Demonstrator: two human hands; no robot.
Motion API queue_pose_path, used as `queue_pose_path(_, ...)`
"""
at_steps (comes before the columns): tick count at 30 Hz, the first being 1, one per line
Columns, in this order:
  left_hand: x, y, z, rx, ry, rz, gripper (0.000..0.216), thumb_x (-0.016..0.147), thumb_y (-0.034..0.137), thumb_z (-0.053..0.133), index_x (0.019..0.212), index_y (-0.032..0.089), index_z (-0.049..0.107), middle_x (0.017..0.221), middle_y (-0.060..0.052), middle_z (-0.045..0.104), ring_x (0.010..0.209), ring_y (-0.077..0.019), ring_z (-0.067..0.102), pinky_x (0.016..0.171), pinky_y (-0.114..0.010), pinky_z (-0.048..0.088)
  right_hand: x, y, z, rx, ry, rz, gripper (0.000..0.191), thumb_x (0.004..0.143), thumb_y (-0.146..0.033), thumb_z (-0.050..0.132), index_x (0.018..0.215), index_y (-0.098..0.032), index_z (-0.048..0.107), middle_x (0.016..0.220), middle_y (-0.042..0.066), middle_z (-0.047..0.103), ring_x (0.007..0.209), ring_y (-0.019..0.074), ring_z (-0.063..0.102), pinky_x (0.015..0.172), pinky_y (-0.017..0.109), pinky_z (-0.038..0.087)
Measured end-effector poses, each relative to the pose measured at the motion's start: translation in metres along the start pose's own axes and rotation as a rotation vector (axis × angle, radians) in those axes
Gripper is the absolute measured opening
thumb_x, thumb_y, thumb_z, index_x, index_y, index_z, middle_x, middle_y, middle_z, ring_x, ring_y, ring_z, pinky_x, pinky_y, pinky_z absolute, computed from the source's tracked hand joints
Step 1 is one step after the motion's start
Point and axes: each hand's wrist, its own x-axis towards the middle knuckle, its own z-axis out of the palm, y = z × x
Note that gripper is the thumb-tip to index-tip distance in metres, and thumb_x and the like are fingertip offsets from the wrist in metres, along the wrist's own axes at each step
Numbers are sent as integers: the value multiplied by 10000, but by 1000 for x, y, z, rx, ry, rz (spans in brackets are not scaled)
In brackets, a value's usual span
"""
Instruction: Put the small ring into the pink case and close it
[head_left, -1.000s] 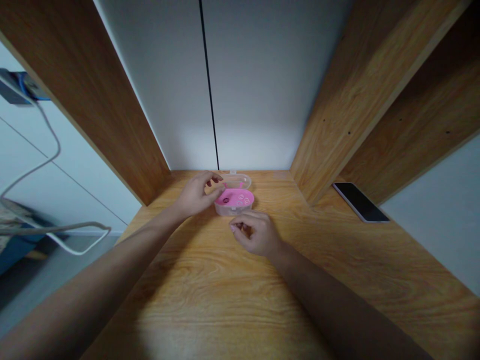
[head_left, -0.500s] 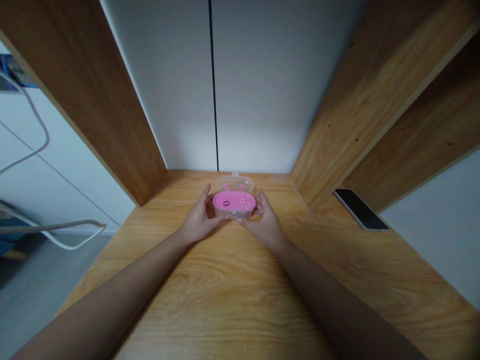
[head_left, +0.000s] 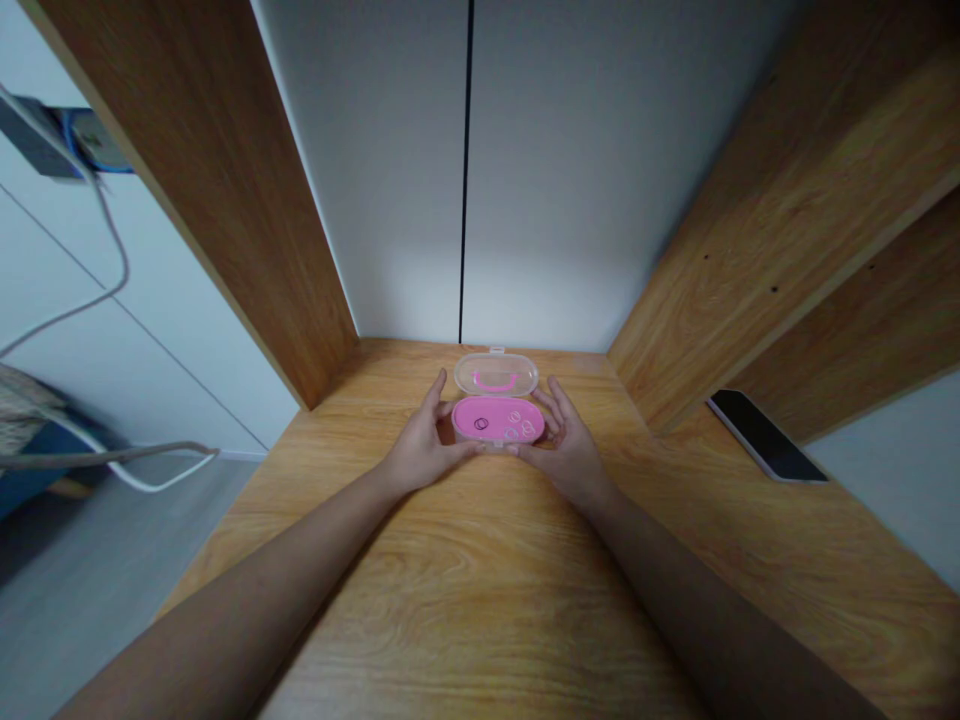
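A clear plastic oval box with a pink inside (head_left: 496,420) is held between my two hands. Its clear lid (head_left: 496,375) stands open on the far side and shows a pink handle-like shape. On the pink surface are a thin dark loop (head_left: 481,424) at the left and several pale loop shapes (head_left: 519,428) at the right; whether these are loose or printed I cannot tell. My left hand (head_left: 425,445) grips the left end, thumb along the near side. The right end is in my right hand (head_left: 568,450), its thumb also at the front and its fingers partly hidden behind.
The wooden desktop (head_left: 465,600) runs back to a pale panel (head_left: 540,200). Wooden uprights rise at left (head_left: 202,190) and right (head_left: 720,270). A dark-screened phone (head_left: 769,437) lies at the right. White cables (head_left: 120,240) hang at the left beyond the desk edge.
The view has shifted, so everything appears further right. Box and lid now show more of their faces, as if tipped toward me. Both hands keep their hold.
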Motion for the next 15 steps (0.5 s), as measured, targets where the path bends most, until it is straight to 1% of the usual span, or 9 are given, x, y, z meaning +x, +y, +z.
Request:
queue_pose_path(4,0,-1,0,-3,3,12,1275,748,260,850,1584,210,-112,1225,-140,699,1078,-230,700,1034,-442,511,0,-3,0,35,-15,-29,1298,551,-300,933,1591,-301,158,1636,171,253,1281,313,568,1004,477,542)
queue_pose_path(8,0,0,0,68,7,-7,1264,749,262,848,1588,194,-95,1178,-132,711,1032,-224,703,1009,-432,518,1,-6,-1,43,-21,-48,1271,562,-278,931,1588,-318,182,1635,154,256,1212,284,617,968,432,563)
queue_pose_path(11,0,5,0,76,20,-23,1256,749,270,847,1591,190,-80,1151,-128,714,1024,-231,697,995,-435,519,1,-8,-1,28,-19,-48,1277,559,-263,931,1588,-337,179,1636,152,248,1164,268,645,928,402,578)
queue_pose_path(13,0,8,1,65,14,-14,1237,758,275,840,1593,199,-69,1150,-126,714,1024,-233,696,985,-432,522,1,-9,-1,4,-20,-48,1265,569,-256,926,1588,-340,181,1614,152,290,1129,254,662,916,384,579)
queue_pose_path(15,-1,11,1,74,6,0,1214,765,281,836,1596,210,-46,1148,-123,714,1018,-234,698,979,-426,523,1,-8,-2,-14,-39,-61,1228,597,-252,911,1588,-329,191,1544,142,398,1104,241,671,914,369,576)
